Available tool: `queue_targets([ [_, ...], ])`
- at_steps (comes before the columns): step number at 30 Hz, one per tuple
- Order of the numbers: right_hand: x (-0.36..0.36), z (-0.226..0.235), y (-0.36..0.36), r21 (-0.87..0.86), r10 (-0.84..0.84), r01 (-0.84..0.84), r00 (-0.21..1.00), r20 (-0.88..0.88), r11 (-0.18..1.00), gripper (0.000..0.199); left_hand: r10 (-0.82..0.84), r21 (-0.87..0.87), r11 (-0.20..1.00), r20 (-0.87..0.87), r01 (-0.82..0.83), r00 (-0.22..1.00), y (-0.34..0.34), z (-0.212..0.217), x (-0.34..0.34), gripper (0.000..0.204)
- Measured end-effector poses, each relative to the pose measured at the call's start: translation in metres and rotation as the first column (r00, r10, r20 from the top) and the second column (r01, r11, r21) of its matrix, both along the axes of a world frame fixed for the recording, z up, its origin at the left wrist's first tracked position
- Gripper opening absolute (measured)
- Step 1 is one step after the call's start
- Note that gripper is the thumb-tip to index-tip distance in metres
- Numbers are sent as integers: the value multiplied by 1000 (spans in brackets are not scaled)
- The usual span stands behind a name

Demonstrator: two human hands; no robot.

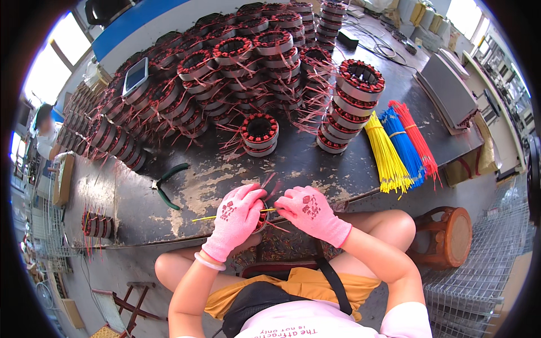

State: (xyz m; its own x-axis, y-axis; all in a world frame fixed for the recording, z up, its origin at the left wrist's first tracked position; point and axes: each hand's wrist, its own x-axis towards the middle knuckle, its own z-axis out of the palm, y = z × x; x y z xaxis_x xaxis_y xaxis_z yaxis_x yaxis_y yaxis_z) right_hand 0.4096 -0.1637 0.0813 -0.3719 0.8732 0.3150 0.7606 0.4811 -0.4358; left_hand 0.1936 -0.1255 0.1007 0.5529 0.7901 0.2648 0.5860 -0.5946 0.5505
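Note:
Both my hands wear pink knitted gloves. My left hand (234, 218) is closed round the side of a motor stator (261, 222) with red windings, at the table's front edge; the hand hides much of it. A thin yellow wire (204, 218) runs across under the left hand and comes out towards the right. My right hand (309, 210) pinches near that wire's right end, its fingertips pressed together. Loose dark red leads (272, 185) stick up between the hands. Just beyond stands a short stack of stators (260, 135).
Many stacked stators (232, 52) fill the back and left of the worn dark table. Green-handled pliers (169, 186) lie left of my hands. Bundles of yellow (386, 155), blue (403, 147) and red wires (415, 138) lie right. A wooden stool (451, 236) stands lower right. Another person (46, 132) is far left.

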Motion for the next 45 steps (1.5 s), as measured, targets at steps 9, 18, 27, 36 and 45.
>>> queue_targets([
  [9, 100, 28, -35, -66, -491, 500, 804, -335, 864, 22, 71, -7, 997, -4, -71, 997, -3, -4, 5, 28],
  [18, 268, 12, -89, -31, -960, 960, 280, 23, 279, 34, 53, -17, 998, -16, -53, 998, -5, -5, 12, 28],
  [27, 272, 28, -75, 87, -945, 950, 282, 166, 299, 20, -20, 31, 999, -49, 22, 999, 2, -3, 2, 28],
  [36, 266, 66, -119, -242, -918, 908, 266, -294, 341, 15, -32, 5, 999, -66, 32, 997, 7, -3, -3, 28],
  [45, 85, 122, -133, 162, -342, 471, 799, -494, 867, 15, -219, 752, 632, -58, 187, 974, -53, 77, 65, 67],
])
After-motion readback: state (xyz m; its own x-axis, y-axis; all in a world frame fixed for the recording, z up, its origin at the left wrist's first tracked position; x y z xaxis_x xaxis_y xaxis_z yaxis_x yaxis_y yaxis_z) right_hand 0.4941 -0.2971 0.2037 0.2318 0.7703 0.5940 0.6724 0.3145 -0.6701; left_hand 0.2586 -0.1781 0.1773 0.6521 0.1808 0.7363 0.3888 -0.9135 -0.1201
